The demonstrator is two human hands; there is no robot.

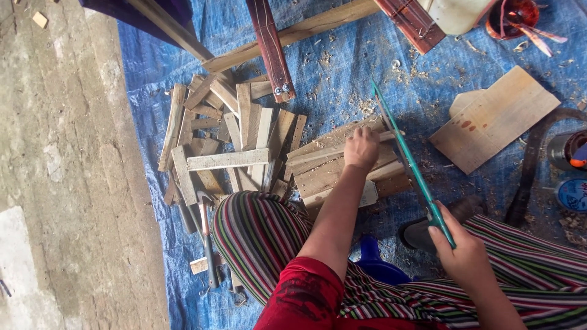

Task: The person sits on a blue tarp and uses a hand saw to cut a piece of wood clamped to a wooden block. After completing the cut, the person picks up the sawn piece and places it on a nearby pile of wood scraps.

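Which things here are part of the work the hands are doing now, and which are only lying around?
In use:
- green saw, held by the right hand
- stack of wood strips, pressed by the left hand

Lying about:
- hammer
- pile of wood offcuts
- flat board
- red bowl
- blue tarp

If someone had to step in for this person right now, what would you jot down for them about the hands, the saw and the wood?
Left hand: pressed flat on the stack of boards, holding it down on the blue tarp.
Right hand: gripping the handle of the green saw, whose blade lies along the right end of the stack.
Nearby: a pile of short wood pieces to the left, a hammer by the knee, a flat board to the right.
Done: many short pieces lie cut; sawdust covers the tarp.
Left: I cannot tell how deep the saw has gone into the stack.
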